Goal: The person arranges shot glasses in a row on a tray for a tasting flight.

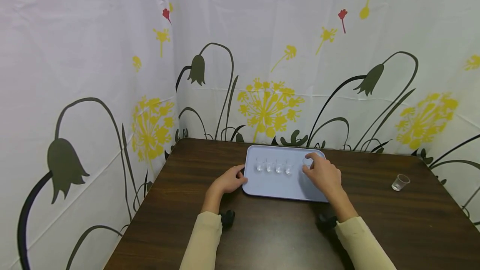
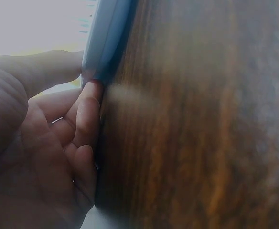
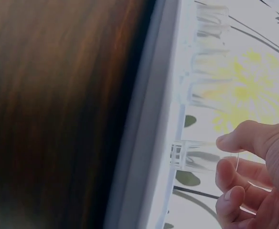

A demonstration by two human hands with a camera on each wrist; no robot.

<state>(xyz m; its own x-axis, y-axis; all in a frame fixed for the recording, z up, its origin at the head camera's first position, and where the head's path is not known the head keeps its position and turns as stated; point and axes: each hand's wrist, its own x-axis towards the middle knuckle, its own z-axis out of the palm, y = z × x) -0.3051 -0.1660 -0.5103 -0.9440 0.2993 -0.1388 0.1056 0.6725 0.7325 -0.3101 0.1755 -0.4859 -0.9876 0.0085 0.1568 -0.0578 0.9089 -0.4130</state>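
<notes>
A light blue-grey tray [image 1: 277, 188] lies on the table, with a row of several small clear shot glasses [image 1: 279, 168] standing on its left half. My left hand [image 1: 229, 179] holds the tray's left edge, its thumb against the rim and fingertips at the underside in the left wrist view. Toward the tray's right end, my right hand [image 1: 324, 175] pinches another shot glass [image 3: 199, 156] near its rim between thumb and fingers. That glass is upright, its base at the tray surface; whether it bears fully on the tray I cannot tell.
One more clear shot glass [image 1: 400, 182] is on the dark wooden table [image 1: 270, 236], right of the tray and apart from it. A white curtain [image 1: 262, 32] with printed flowers hangs behind the table and along its left side.
</notes>
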